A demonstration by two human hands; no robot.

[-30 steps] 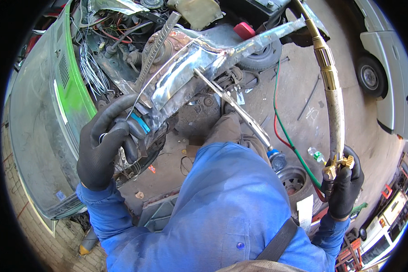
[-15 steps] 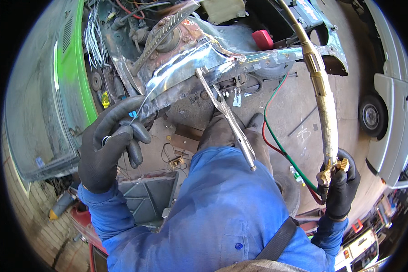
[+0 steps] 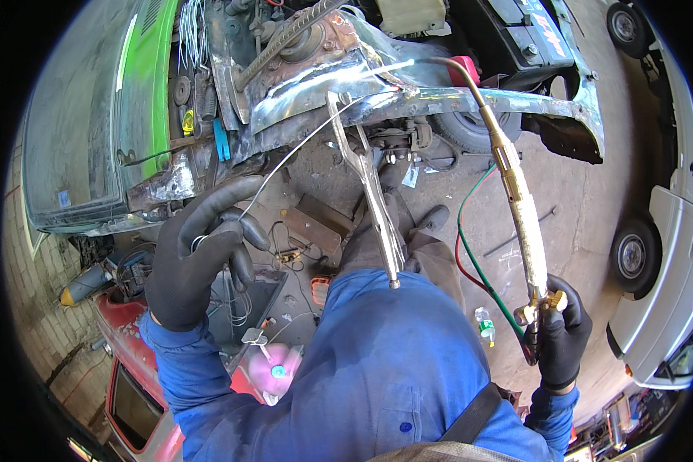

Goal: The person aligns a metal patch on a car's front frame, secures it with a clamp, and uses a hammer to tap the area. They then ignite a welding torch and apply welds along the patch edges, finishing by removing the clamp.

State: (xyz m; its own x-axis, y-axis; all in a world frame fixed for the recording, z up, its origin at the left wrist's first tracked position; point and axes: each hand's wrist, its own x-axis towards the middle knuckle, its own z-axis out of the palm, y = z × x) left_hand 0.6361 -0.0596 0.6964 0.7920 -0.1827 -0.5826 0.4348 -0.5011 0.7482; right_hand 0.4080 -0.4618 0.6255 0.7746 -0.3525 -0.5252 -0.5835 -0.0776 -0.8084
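My left hand [image 3: 196, 262], in a black glove, pinches a thin filler wire [image 3: 289, 159]. The wire curves up and right toward the edge of a bare, scraped metal car panel [image 3: 281, 115]. In my right hand [image 3: 566, 339], also gloved, is the base of a brass gas welding torch [image 3: 522, 204], near its valve knobs. Its bent neck points left over the panel, with a bright flame [image 3: 408, 63] at the tip. Long-handled locking pliers [image 3: 369, 181] are clamped on the panel edge between my hands, their handles hanging toward me.
Green and red hoses [image 3: 476, 266] trail from the torch. A black battery [image 3: 527, 38] and a red object [image 3: 462, 71] sit in the engine bay. A green car body part [image 3: 148, 92] stands left, a white vehicle [image 3: 674, 262] right. A plastic bottle [image 3: 485, 327] lies on the floor.
The torch has moved left, and its neck and flame now show over the panel. The wire now reaches up to the panel edge. The whole view has shifted somewhat.
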